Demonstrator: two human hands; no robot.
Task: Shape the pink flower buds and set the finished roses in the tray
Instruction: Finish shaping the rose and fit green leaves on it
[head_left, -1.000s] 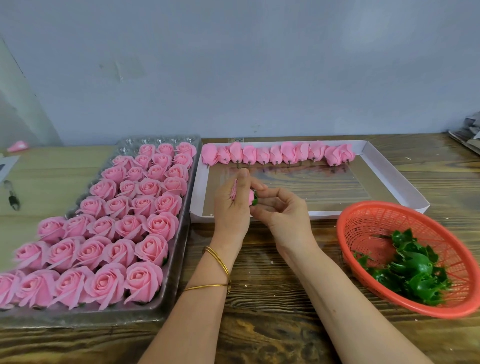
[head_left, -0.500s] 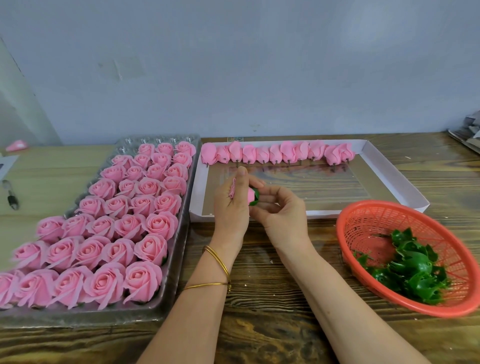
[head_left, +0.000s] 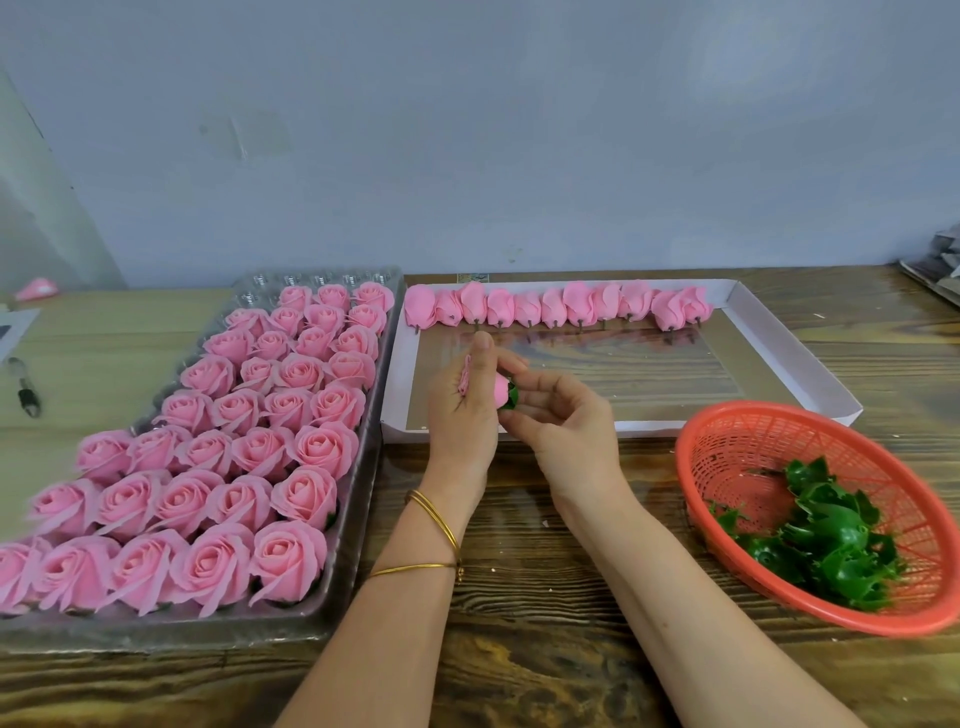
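- Near the middle of the table (head_left: 519, 649), over the near wall of the white box (head_left: 644, 427), both hands meet around one pink bud (head_left: 500, 388).
- The left hand (head_left: 457, 415) shows its back, with one finger raised straight up. It grasps the bud from the left, and a petal edge pokes out beside the knuckles.
- The right hand (head_left: 566, 431) comes in palm up. Thumb and curled fingers pinch the bud's right end, where a green calyx (head_left: 512, 398) sits.
- Two thin gold bangles (head_left: 439, 525) circle the left wrist.
- At left a clear plastic tray (head_left: 370, 467) lies lengthwise, packed with open pink roses (head_left: 208, 467) in rows of four or five. A few cups at its far end hold nothing.
- Along the far wall of the box a row of closed buds (head_left: 556, 309) lies side by side, short stems pointing near. A shiny sheet covers the box floor.
- At right, just near of the box, a red mesh basket (head_left: 753, 441) holds a heap of loose green calyxes (head_left: 826, 540) on its near right side.
- Far left on the table lie a dark pen-like tool (head_left: 23, 384) and, farther back, a small pink piece (head_left: 36, 288) too blurred to identify.
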